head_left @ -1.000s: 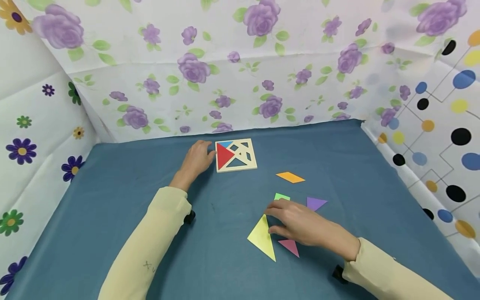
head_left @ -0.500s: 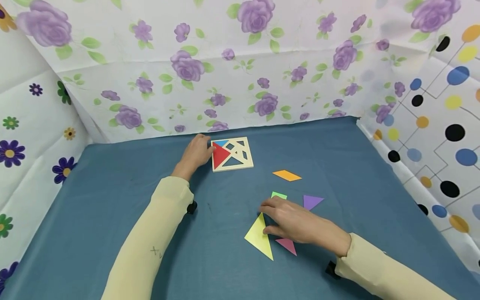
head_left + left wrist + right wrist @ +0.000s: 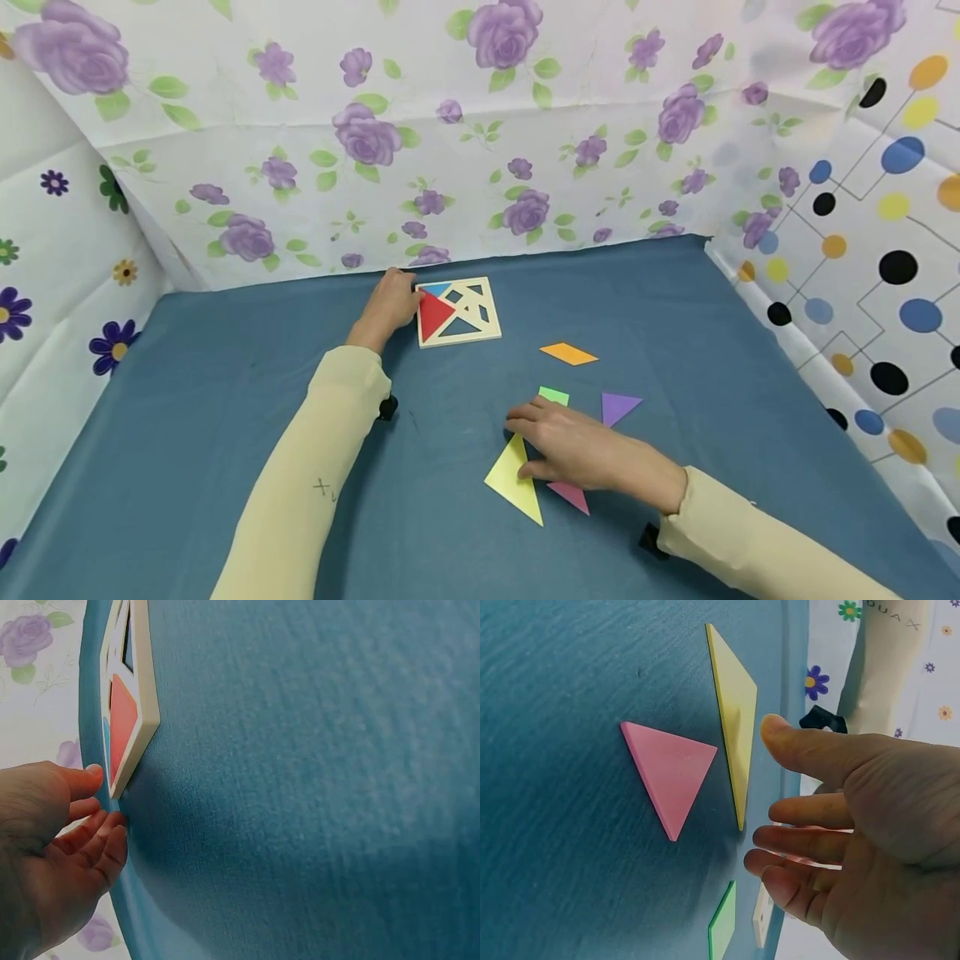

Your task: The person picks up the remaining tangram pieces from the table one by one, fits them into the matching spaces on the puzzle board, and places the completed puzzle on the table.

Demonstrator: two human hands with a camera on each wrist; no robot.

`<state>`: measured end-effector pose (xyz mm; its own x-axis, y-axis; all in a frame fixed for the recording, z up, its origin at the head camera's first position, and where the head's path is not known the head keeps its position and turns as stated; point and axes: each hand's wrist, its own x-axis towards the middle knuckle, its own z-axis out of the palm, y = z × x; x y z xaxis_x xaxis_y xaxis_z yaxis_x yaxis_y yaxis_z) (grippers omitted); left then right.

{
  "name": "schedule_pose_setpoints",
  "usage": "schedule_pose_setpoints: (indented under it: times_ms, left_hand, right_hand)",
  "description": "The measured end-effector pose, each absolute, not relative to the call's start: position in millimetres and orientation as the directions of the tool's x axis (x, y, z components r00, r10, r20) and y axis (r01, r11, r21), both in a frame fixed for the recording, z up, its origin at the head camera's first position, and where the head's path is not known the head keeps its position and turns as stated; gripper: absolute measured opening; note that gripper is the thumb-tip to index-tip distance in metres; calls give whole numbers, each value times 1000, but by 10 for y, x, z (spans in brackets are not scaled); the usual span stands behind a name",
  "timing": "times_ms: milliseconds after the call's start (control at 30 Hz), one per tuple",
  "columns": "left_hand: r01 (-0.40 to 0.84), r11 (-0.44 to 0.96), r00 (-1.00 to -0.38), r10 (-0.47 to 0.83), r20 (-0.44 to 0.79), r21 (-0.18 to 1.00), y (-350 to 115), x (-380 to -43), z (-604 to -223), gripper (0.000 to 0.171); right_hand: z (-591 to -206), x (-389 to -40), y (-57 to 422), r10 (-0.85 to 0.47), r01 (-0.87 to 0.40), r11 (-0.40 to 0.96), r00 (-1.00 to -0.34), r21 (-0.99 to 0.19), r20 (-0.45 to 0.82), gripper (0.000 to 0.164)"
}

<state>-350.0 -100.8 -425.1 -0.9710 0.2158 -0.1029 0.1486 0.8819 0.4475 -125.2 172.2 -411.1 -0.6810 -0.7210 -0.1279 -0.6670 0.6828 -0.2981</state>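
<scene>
My left hand (image 3: 390,302) is at the left edge of a wooden tangram board (image 3: 491,321), its thumb overlapping the rim in the head view. The left wrist view has thumb and loosely bent fingers around the board's corner; contact is unclear. A red triangle (image 3: 433,315) and a blue triangle (image 3: 435,290) sit in the board beside bare cutouts. My right hand (image 3: 573,446) hovers over a yellow triangle (image 3: 513,483), thumb and fingers spread apart, holding nothing. Partly hidden around that hand are a green piece (image 3: 554,395) and a pink triangle (image 3: 669,776).
An orange parallelogram (image 3: 569,354) and a purple triangle (image 3: 619,407) lie on the blue cloth (image 3: 225,433) to the right. Flowered sheeting (image 3: 450,158) rises behind the table, with patterned sheets at both sides.
The head view has shifted slightly. My left hand has come closer to the board, its thumb now over the edge. My right hand has drifted a little left over the yellow triangle.
</scene>
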Motion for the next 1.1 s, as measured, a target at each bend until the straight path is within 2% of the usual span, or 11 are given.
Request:
schedule_pose_setpoints:
  times_ms: [333,800,1100]
  left_hand:
    - [158,886,-971,219,-94,437,-996,-3532,-4295,49]
    - [188,883,-959,259,-113,430,-996,-3589,-4279,41]
    - [213,884,-951,285,-118,416,-966,-3622,-4250,41]
  right_hand:
    - [-4158,-1227,1688,-703,-650,707,-691,-280,-171,60]
    - [-4194,-1200,1666,-740,-708,667,-667,-232,-92,55]
    - [-4199,-1221,1653,-754,-722,651,-652,-236,-85,51]
